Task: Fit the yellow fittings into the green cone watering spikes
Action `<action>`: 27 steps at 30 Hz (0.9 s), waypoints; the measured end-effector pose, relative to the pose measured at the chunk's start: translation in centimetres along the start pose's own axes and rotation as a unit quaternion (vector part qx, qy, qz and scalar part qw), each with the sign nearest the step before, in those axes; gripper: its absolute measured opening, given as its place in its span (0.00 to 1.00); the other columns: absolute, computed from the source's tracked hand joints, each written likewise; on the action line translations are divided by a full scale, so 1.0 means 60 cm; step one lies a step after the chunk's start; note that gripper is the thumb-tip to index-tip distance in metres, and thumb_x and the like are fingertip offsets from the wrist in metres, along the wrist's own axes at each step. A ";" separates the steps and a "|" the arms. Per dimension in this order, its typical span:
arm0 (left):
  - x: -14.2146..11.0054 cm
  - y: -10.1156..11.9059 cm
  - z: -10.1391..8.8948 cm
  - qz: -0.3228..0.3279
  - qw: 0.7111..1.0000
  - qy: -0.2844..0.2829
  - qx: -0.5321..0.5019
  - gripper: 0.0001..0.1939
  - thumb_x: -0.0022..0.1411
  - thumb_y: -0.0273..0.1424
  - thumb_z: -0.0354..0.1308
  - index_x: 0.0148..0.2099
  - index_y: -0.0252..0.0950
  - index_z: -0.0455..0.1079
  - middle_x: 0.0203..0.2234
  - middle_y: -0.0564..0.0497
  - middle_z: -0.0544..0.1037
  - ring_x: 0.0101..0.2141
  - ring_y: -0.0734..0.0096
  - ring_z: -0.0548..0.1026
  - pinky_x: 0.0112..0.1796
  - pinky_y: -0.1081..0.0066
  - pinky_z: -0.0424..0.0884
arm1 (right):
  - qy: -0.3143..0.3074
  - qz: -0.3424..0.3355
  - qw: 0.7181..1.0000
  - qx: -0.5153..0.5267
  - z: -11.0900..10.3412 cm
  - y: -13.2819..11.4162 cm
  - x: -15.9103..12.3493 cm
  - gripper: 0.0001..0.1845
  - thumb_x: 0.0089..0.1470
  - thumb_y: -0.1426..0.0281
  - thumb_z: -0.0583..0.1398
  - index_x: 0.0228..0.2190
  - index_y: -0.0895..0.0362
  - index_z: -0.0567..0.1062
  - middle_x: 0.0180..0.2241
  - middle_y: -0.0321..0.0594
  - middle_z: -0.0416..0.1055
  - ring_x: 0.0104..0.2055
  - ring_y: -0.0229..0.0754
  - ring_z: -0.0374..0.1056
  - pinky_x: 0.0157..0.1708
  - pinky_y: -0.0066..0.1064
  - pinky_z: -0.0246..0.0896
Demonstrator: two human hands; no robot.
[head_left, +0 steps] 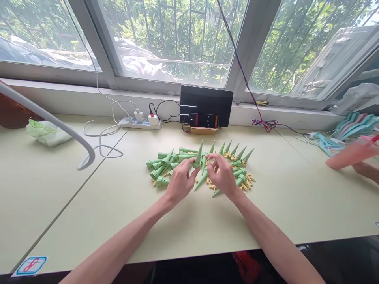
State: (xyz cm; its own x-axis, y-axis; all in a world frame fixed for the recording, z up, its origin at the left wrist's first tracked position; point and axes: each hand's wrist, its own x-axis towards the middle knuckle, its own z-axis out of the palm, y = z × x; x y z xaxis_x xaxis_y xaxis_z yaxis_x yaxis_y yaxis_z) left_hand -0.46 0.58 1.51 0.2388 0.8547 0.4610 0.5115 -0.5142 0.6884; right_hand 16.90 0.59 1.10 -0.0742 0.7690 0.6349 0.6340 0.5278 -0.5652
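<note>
One green conical plastic spike stands tip-up in the left hand, seemingly for steadiness, while the right hand curls narrowly beside it, contents unclear.

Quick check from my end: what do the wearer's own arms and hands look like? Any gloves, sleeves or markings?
The left hand and right hand are ungloved, with no ring visible. The left forearm and right forearm are bare, with no sleeve, watch or cable showing. A small spot marks the left forearm.
</note>
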 end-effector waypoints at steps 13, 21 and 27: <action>0.000 0.011 0.000 -0.030 0.998 0.025 -0.049 0.12 0.64 0.34 0.57 0.49 0.37 0.69 0.37 0.50 0.78 0.16 0.82 0.60 0.23 0.74 0.64 | -0.165 0.030 0.970 -0.175 0.008 0.032 0.000 0.16 0.61 0.68 0.56 0.50 0.59 0.69 0.42 0.48 0.74 0.46 0.50 0.67 0.46 0.39 0.61; -0.003 0.013 0.001 -0.028 0.998 0.018 -0.045 0.13 0.64 0.33 0.57 0.50 0.38 0.69 0.35 0.52 0.77 0.16 0.82 0.60 0.23 0.74 0.65 | -0.172 0.043 0.966 -0.189 0.010 0.031 0.001 0.12 0.60 0.70 0.56 0.45 0.58 0.71 0.39 0.46 0.75 0.44 0.48 0.68 0.44 0.36 0.59; -0.003 0.012 0.001 -0.022 0.999 0.015 -0.047 0.13 0.64 0.34 0.57 0.51 0.39 0.69 0.38 0.51 0.77 0.17 0.82 0.61 0.23 0.74 0.65 | -0.172 0.057 0.964 -0.197 0.011 0.026 0.001 0.10 0.58 0.73 0.56 0.42 0.58 0.72 0.38 0.44 0.75 0.43 0.47 0.68 0.44 0.35 0.58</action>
State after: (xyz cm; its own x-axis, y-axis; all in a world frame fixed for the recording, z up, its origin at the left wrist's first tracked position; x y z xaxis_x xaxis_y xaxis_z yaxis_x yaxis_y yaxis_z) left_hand -0.06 0.03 1.89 0.1912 0.8751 0.4446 0.4417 -0.4812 0.7572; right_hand 17.37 1.72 -0.11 -0.1942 0.9239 0.3296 0.8908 0.3068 -0.3352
